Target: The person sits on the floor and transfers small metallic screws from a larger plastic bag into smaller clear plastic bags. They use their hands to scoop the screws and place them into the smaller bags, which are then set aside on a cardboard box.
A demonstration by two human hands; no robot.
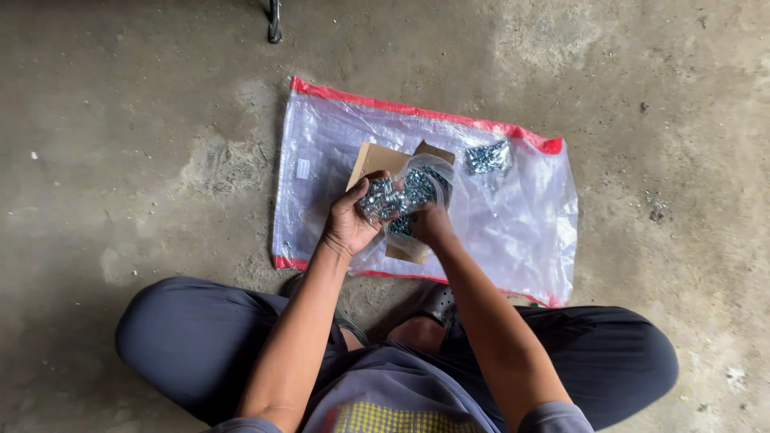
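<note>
While both hands (353,220) hold it, clear bag (409,192) apparently of screws (381,199), over cardboard (373,160)

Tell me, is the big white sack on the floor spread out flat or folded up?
Spread out flat. The white sack with red edges lies open across the concrete floor, under the cardboard.

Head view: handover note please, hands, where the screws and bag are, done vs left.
Left hand: gripping a clear bag of screws from the left side.
Right hand: on the same bag from below and right; fingers mostly hidden behind it.
The bag is held above a cardboard piece lying on a white woven sack with red edges, spread on the concrete floor.
A small pile of loose screws lies on the sack, up and right of the cardboard.
Done: some screws out on the sack. Left: most remain in the bag.
</note>
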